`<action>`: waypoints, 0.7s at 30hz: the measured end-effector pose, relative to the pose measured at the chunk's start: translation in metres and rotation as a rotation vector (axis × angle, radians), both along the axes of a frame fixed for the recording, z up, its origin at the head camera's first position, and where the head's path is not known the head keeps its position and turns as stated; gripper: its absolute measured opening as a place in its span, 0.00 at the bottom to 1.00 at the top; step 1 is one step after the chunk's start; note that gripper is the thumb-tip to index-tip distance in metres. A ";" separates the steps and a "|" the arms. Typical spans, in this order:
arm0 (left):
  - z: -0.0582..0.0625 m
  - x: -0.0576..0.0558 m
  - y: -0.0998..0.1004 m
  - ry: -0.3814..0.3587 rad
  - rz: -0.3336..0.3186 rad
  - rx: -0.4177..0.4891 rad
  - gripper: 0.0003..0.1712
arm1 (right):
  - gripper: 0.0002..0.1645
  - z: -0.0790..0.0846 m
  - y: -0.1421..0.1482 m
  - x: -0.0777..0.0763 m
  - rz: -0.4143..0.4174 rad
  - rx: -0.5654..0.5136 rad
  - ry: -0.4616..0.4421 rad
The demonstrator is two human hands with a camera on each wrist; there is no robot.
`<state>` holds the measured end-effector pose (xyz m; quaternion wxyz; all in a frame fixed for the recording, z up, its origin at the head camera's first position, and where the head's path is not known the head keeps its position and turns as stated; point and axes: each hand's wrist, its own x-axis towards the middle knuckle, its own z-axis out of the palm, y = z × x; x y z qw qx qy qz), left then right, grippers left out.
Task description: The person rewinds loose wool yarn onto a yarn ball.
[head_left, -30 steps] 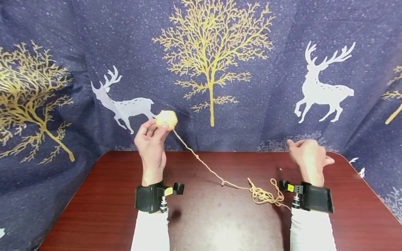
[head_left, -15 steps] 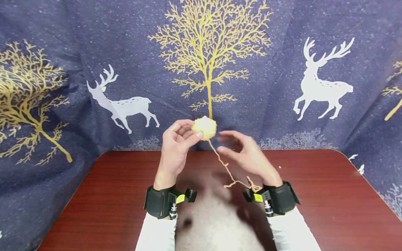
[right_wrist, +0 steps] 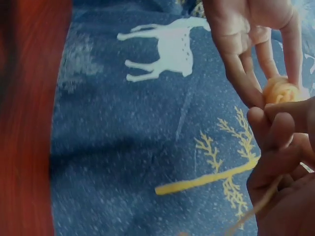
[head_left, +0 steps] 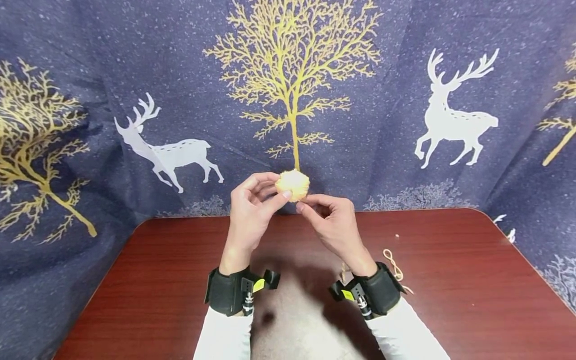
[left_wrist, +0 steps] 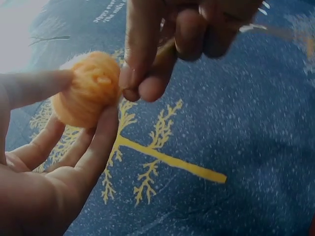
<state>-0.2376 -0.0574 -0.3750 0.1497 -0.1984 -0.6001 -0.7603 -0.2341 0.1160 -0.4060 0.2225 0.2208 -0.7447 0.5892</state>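
A small pale-orange ball of yarn (head_left: 293, 184) is held up above the far edge of the table. My left hand (head_left: 250, 212) holds it from the left between thumb and fingers. In the left wrist view, windings show on the yarn ball (left_wrist: 87, 96). My right hand (head_left: 335, 225) pinches the yarn strand close to the ball's lower right side with thumb and forefinger. From that hand the strand (right_wrist: 263, 202) trails away in the right wrist view. Loose loops of yarn (head_left: 394, 265) lie on the table beyond my right wrist, which partly hides them.
The reddish-brown table (head_left: 450, 280) spreads under both arms. A dark blue cloth (head_left: 387, 100) with gold trees and white deer hangs behind its far edge. A tiny pale bit (head_left: 397, 235) lies on the table at the right. Each wrist wears a black camera strap (head_left: 380, 290).
The ball and my left hand have moved right to the middle. My right hand has come in from the right and now pinches the strand beside the ball.
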 end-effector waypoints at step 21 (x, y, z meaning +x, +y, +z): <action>-0.027 -0.014 0.000 0.108 -0.112 -0.830 0.17 | 0.06 0.006 0.052 -0.014 0.237 -0.063 -0.250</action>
